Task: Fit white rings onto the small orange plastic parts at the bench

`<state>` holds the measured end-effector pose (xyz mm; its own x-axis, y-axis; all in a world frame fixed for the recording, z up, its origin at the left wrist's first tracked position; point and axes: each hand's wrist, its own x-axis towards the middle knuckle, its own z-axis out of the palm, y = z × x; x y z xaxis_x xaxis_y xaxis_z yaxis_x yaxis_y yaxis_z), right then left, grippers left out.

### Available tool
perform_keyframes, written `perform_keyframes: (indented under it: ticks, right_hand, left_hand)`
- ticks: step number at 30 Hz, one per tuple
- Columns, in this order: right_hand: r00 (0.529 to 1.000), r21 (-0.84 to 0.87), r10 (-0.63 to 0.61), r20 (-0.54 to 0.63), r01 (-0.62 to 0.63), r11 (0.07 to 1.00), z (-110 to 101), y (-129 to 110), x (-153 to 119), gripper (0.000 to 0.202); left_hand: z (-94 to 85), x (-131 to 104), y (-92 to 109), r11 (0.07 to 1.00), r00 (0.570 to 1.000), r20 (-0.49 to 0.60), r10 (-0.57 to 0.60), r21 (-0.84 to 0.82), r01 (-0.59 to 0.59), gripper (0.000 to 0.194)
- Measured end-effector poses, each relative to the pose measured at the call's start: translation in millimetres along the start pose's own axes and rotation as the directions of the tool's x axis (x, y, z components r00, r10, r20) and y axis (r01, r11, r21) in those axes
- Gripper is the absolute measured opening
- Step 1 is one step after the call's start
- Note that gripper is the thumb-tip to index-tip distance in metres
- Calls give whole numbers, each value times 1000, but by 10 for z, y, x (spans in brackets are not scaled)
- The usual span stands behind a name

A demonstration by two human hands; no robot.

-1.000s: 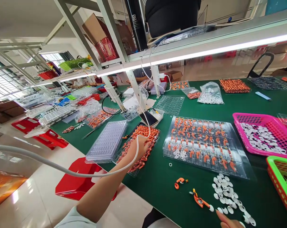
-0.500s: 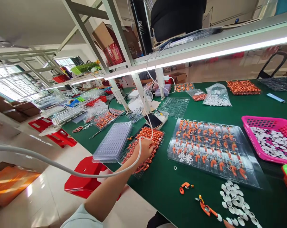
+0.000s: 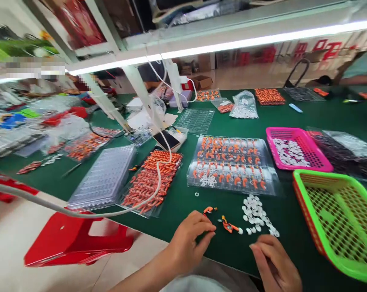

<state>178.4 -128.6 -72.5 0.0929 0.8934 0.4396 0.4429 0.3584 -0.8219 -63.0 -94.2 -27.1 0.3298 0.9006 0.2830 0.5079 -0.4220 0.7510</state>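
**Two hands near the table's front edge, small orange and white parts between and beyond them**

Head view: Left hand is low over the green table, thumb and forefinger drawn close; cannot tell whether anything is pinched. Right hand, to its right, has fingers curled toward the thumb; contents, if any, cannot be made out.

Hooked orange piece lies just beyond the left fingers. Longer orange piece, white at its right end, lies between the hands, slightly farther off. White discs are scattered beyond the right hand.

Far side of these: clear tray bearing rows of orange hooks, with white rings heaped at its near left. Left of it, tightly packed orange parts, crossed by a white cable; then stacked clear trays. Right: pink basket with white pieces; nearer, green basket.
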Motion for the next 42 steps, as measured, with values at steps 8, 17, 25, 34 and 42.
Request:
perform_keyframes:
  ticks: [8, 17, 25, 34, 42]
  right_hand:
    - [991, -225, -89, 96, 109, 968, -243, -15, 21, 30]
    - [948, -469, -168, 272, 283, 837, 336, -130, 227, 29]
    - [969, -387, -205, 138, 243, 889, 425, -42, 240, 29]
    - [955, -177, -215, 203, 252, 952, 461, -96, 166, 32]
    - [982, -343, -138, 128, 175, 923, 31, -24, 194, 34]
  left_hand:
    - [236, 20, -229, 982, 997, -77, 30, 189, -15, 30]
    - [365, 64, -393, 973, 995, -71, 70, 223, -52, 33]
    - [332, 70, -419, 975, 997, -62, 47, 218, -32, 34]
    - [441, 186, -343, 944, 970, 87, 228, 225, -242, 31]
    - [394, 191, -403, 944, 972, 42, 229, 235, -233, 21]
